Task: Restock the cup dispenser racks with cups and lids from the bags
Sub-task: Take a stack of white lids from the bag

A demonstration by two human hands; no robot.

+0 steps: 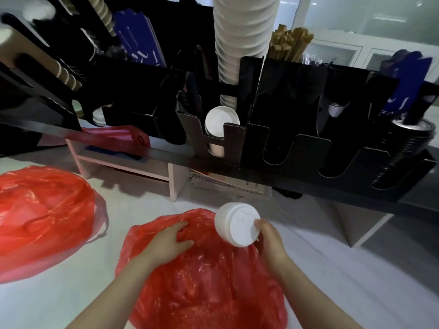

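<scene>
Right hand (268, 236) curled round the rim of what looks like a short stack of white lids (236, 224), just above the red bag (204, 281) at its 1 o'clock edge; left hand (171, 241) flat, fingers spread, pressing the bag at 11 o'clock. Best to pinch the stack square so no lid slips, then carry it toward 12 o'clock to the rack (311, 150) slot (234, 143) already part-filled with similar white lids. Lids plain white, rims nested, top face tilted toward the camera.
</scene>
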